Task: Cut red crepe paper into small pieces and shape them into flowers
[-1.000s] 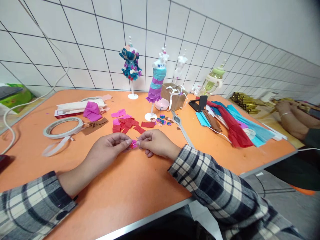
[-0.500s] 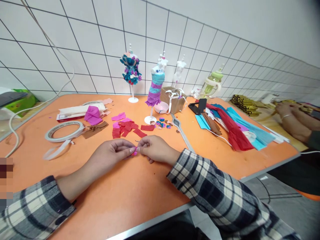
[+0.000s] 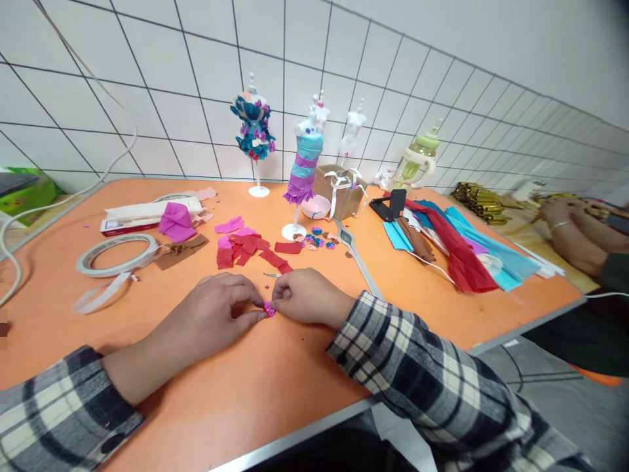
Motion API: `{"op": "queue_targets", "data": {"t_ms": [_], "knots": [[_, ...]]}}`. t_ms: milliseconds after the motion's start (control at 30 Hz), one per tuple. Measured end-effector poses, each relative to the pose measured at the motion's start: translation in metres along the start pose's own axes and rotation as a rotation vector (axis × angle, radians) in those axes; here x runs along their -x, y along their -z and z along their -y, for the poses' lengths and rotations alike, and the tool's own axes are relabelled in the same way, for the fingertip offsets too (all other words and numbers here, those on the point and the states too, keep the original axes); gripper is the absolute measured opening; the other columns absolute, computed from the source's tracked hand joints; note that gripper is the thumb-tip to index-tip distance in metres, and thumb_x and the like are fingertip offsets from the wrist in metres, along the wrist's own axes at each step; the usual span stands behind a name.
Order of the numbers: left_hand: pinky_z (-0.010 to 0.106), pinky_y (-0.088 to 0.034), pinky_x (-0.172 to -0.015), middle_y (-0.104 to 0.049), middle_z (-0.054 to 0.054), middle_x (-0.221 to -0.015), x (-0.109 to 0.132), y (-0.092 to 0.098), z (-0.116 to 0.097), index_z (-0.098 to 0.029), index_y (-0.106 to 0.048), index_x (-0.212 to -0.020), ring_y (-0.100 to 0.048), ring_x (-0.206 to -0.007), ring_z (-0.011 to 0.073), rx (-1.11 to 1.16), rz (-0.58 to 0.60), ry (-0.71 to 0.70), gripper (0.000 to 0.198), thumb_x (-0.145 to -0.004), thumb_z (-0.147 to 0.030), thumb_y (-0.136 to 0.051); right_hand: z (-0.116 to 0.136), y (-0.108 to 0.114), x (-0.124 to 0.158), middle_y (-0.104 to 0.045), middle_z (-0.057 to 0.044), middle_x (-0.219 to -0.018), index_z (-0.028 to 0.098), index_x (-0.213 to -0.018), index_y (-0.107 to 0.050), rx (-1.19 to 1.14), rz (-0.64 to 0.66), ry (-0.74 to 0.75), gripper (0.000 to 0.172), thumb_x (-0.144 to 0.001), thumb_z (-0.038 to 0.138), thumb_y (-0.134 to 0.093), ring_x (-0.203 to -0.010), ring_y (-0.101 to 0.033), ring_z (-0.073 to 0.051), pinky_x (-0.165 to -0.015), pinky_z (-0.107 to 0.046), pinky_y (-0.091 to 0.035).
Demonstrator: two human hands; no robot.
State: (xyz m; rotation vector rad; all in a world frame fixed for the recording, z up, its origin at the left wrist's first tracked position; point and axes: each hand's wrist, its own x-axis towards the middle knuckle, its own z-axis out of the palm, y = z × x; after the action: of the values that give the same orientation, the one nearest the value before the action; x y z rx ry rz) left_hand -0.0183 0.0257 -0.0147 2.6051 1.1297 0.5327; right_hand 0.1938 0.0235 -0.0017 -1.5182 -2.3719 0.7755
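Observation:
A small crumpled pink paper flower (image 3: 268, 309) is just above the orange table between my hands. My left hand (image 3: 216, 318) pinches its left edge with thumb and index finger. On the other side, the fingertips of my right hand (image 3: 312, 296) are closed on the flower; part of that grip is hidden. Beyond the fingers lie a tiny pink scrap (image 3: 266, 286) and a slim metal tool (image 3: 272, 275), whose kind I cannot make out. Red tissue paper pieces (image 3: 248, 248) and small flower-shaped pieces (image 3: 318, 240) in several colours are further back.
Three small dress forms (image 3: 305, 170) stand at the back, near a cardboard box (image 3: 350, 196) and a pink bowl (image 3: 316, 207). A tape roll (image 3: 118, 257) lies left. Coloured tissue strips (image 3: 462, 252) and a bottle (image 3: 417, 160) are right. Another person's arm (image 3: 572, 233) rests at far right.
My left thumb and index finger have parted slightly, so more of the pink flower shows between the hands. The tiny pink scrap is now visible beyond it. The view has shifted slightly.

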Motion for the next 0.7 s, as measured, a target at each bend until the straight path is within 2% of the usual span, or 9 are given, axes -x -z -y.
{"op": "queue_targets", "data": {"t_ms": [100,200,267,333,533,700], "knots": [[0.037,-0.05,-0.083,-0.079,0.004,-0.09,-0.0005,-0.0002,-0.0017,-0.027,-0.079,-0.084,-0.07,-0.086,0.0243,0.003,0.001,0.019,0.022,-0.087,-0.041,-0.063,0.002,0.0058,0.0042,-0.073,-0.002,-0.081,0.02,-0.093,-0.075,0.001,-0.067,-0.005,0.016,-0.082,0.027,-0.066,-0.072,-0.061,-0.015,-0.062,-0.025,-0.035],[0.036,-0.05,-0.081,-0.079,0.003,-0.088,-0.001,0.0005,-0.0022,-0.028,-0.08,-0.083,-0.07,-0.084,0.0239,0.026,-0.006,0.018,0.02,-0.085,-0.039,-0.063,0.004,0.0103,0.0074,-0.073,-0.001,-0.084,0.021,-0.093,-0.076,0.005,-0.141,0.115,0.015,-0.085,0.024,-0.064,-0.076,-0.06,-0.014,-0.064,-0.025,-0.035],[0.037,-0.05,-0.081,-0.079,0.003,-0.087,-0.0012,0.0004,-0.0013,-0.028,-0.08,-0.083,-0.07,-0.083,0.0241,0.037,-0.002,0.014,0.02,-0.085,-0.038,-0.063,0.0052,0.0102,0.0081,-0.073,-0.001,-0.083,0.021,-0.091,-0.077,0.024,-0.11,0.204,0.014,-0.086,0.024,-0.064,-0.076,-0.06,-0.014,-0.063,-0.025,-0.034],[0.037,-0.051,-0.082,-0.079,0.003,-0.088,-0.0014,0.0001,-0.0005,-0.029,-0.08,-0.083,-0.07,-0.084,0.024,0.052,0.009,0.02,0.02,-0.085,-0.037,-0.063,0.0056,0.0076,0.0077,-0.074,-0.002,-0.084,0.02,-0.092,-0.077,0.07,-0.066,0.231,0.014,-0.086,0.025,-0.065,-0.078,-0.06,-0.015,-0.063,-0.026,-0.034],[0.035,-0.051,-0.077,-0.078,0.004,-0.09,-0.0008,0.0019,-0.0053,-0.026,-0.077,-0.085,-0.07,-0.084,0.0253,0.059,0.011,0.105,0.022,-0.084,-0.041,-0.061,0.003,0.0017,0.0053,-0.076,-0.004,-0.088,0.019,-0.093,-0.078,0.156,-0.052,0.228,0.017,-0.088,0.023,-0.063,-0.081,-0.062,-0.017,-0.064,-0.027,-0.033],[0.036,-0.05,-0.078,-0.078,0.004,-0.088,-0.0008,0.0021,-0.0093,-0.025,-0.076,-0.082,-0.07,-0.081,0.0241,-0.011,0.032,0.056,0.026,-0.086,-0.045,-0.061,0.0023,0.0043,0.0063,-0.076,-0.004,-0.089,0.02,-0.096,-0.078,0.195,-0.034,0.221,0.02,-0.089,0.025,-0.06,-0.078,-0.061,-0.017,-0.061,-0.028,-0.032]]}}
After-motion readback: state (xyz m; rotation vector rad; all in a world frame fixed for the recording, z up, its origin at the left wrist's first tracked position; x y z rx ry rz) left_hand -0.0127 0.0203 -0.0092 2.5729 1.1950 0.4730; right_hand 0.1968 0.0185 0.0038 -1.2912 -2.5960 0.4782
